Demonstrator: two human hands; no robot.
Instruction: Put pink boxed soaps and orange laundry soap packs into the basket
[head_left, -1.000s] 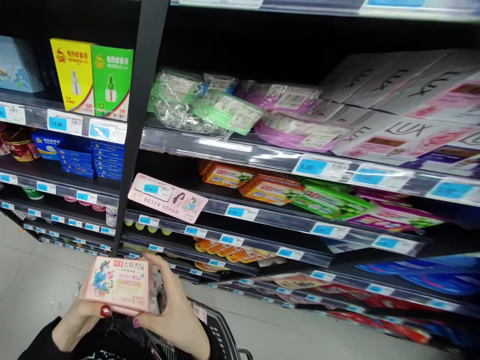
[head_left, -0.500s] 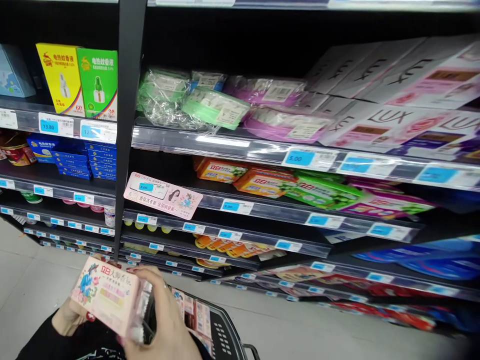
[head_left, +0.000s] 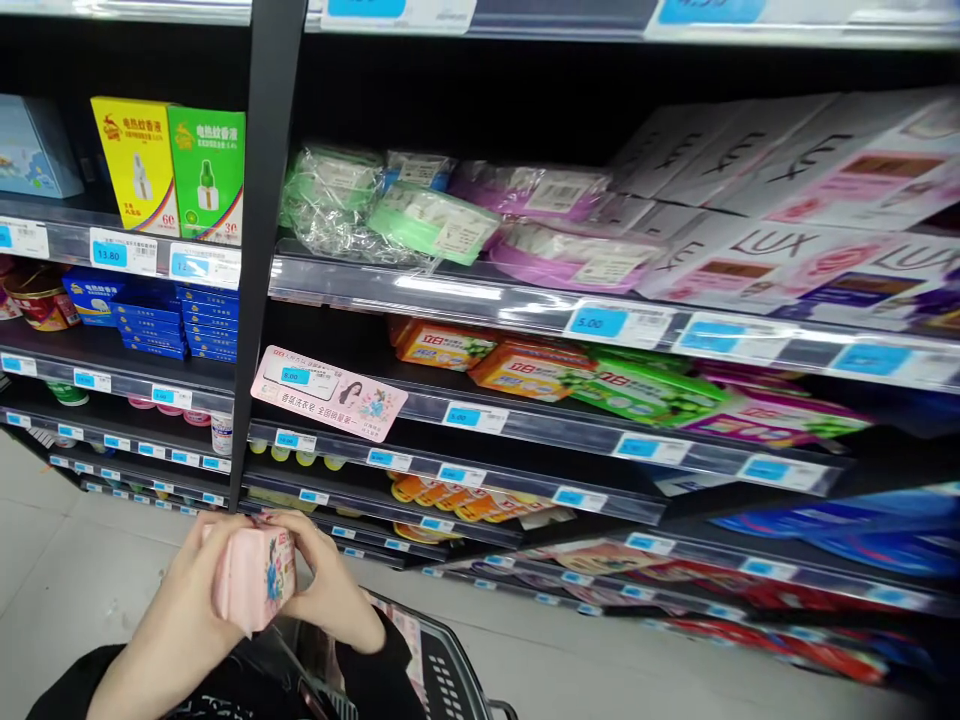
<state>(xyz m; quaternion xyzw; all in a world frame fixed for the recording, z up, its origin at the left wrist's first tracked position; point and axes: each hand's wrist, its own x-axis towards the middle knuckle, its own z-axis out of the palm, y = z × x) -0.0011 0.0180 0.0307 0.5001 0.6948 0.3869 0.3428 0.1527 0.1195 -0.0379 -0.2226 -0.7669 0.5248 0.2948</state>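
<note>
A pink soap pack (head_left: 247,572) with a floral figure printed on one face is held low in front of me, turned so that its plain pink end faces up toward the camera. My left hand (head_left: 191,580) wraps around its left side. Around the far and right side, my right hand (head_left: 321,578) grips the same pack with bent fingers. Below my hands stands a black basket (head_left: 459,655), partly hidden by my right sleeve, with similar pink packs (head_left: 409,632) inside.
A pink price strip (head_left: 330,393) hangs on the shelf ahead. Orange and green soap packs (head_left: 529,370), wrapped green and purple dishes (head_left: 435,220) and LUX boxes (head_left: 780,245) line the right shelves. A black upright (head_left: 266,200) divides these from boxed goods (head_left: 139,165).
The pack has been turned from its printed broad face to its pink end. My left hand has come around its left side, and my right hand has shifted to its far right.
</note>
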